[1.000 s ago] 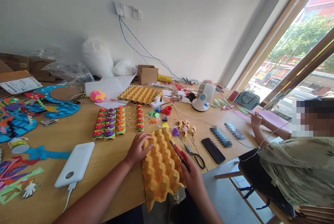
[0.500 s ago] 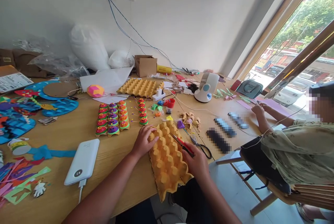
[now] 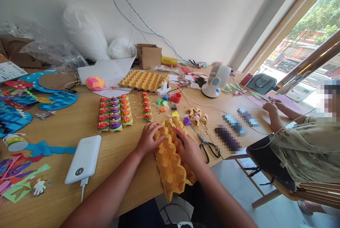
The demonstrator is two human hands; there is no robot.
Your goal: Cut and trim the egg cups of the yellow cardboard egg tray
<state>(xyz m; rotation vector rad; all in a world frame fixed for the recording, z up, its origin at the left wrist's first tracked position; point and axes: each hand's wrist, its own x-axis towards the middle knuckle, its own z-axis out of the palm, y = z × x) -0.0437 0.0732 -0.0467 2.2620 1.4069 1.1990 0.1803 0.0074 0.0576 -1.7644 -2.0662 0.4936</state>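
Observation:
A yellow-orange egg tray (image 3: 170,166) lies with its bumps up, its near end jutting over the table edge. My left hand (image 3: 148,138) grips its left rim near the far end, thumb on top and the other fingers around the side. In my right hand (image 3: 191,152) is a red and black utility knife (image 3: 175,131), its tip among the bumps near the tray's far end. Scissors (image 3: 207,148) with black handles lie just right of the tray. Beyond them is a pile of cut tray pieces (image 3: 198,116).
Rows of painted egg-carton figures (image 3: 114,113) stand left of the tray. A white power bank (image 3: 83,159) with a cable lies nearer. Another egg tray (image 3: 143,80) and a white fan (image 3: 215,81) are farther back. A seated person (image 3: 310,150) works at right.
My right hand has moved the utility knife farther up the tray, towards its far end and my left hand. My left hand keeps its grip. The view has tilted down slightly.

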